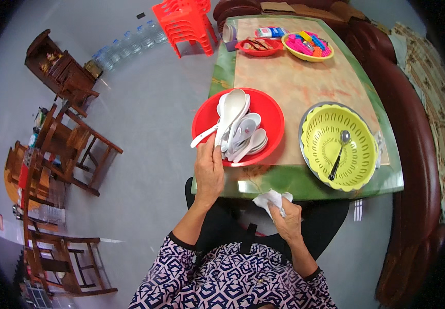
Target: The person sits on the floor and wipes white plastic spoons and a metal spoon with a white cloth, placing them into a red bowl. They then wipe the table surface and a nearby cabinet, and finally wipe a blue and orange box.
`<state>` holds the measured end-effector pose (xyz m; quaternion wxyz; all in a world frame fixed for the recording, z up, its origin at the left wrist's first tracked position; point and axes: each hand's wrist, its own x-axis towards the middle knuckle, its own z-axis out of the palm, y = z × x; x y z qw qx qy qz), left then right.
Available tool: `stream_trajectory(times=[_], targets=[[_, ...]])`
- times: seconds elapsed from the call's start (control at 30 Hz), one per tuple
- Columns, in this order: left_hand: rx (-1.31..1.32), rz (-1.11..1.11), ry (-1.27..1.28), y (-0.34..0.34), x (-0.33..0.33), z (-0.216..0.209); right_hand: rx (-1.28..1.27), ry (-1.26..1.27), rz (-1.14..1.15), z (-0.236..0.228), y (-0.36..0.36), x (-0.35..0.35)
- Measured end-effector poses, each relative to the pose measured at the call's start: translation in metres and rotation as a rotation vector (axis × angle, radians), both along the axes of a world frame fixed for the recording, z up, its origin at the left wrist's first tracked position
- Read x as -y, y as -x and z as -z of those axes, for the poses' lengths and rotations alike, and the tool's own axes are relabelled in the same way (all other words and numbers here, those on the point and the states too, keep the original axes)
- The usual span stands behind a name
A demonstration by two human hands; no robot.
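Note:
A red basin (275,123) on the near left of the table holds a heap of white spoons (256,146), with one clear-looking one among them. My left hand (209,172) is at the basin's near left rim, its fingers closed on the handle of a large white ladle (233,105) that lies on top. Another white handle sticks out over the rim beside my fingers. In front of the table edge, my right hand (288,222) grips a crumpled white cloth (270,200). To the right, a yellow colander (353,167) contains one spoon with a black handle (337,162).
The colander sits in a grey bowl (304,147). Farther back stand a yellow bowl of colourful toy pieces (312,45) and a red dish (263,47). A brown sofa (402,154) lines the right side. Stacked red stools (185,26) and wooden chairs (86,144) stand left.

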<state>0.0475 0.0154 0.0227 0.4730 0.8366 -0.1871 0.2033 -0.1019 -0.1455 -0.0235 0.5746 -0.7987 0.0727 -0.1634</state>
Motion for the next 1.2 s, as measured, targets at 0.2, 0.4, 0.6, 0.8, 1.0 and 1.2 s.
stream_trajectory(times=[0.2, 0.4, 0.6, 0.8, 1.0, 1.2], targets=[[0.061, -0.118, -0.165, -0.032, 0.017, 0.004, 0.156, 0.418, 0.162, 0.031, -0.024, 0.012], [0.14, -0.119, -0.288, -0.053, 0.025, 0.014, 0.221, 0.467, 0.162, 0.041, -0.043, 0.019], [0.081, -0.091, -0.335, -0.057, 0.024, 0.016, 0.196, 0.537, 0.115, 0.033, -0.046, 0.015], [0.206, -0.156, -0.495, -0.047, 0.035, 0.0, 0.261, 0.558, 0.118, 0.034, -0.046, 0.02], [0.22, -0.018, -0.434, -0.028, 0.069, -0.011, 0.226, 0.631, 0.113, 0.036, -0.042, 0.027], [0.293, 0.349, -0.451, 0.0, 0.157, -0.013, 0.3, 0.405, 0.066, 0.034, -0.037, 0.034]])
